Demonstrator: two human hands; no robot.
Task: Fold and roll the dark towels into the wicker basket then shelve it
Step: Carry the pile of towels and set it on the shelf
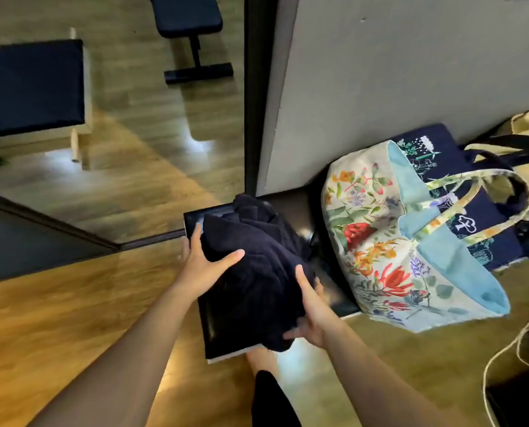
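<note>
A bunched pile of dark navy towels lies on a flat black box on the wooden floor. My left hand grips the pile's left side, with the thumb across the top and the fingers along the far edge. On the right side my right hand holds the pile, thumb up and fingers tucked underneath. No wicker basket shows in this view.
A floral tote bag with pale blue lining stands right of the towels, with a navy printed bag behind it against a grey wall. A mirror at left reflects dark benches. A cord lies at the far right.
</note>
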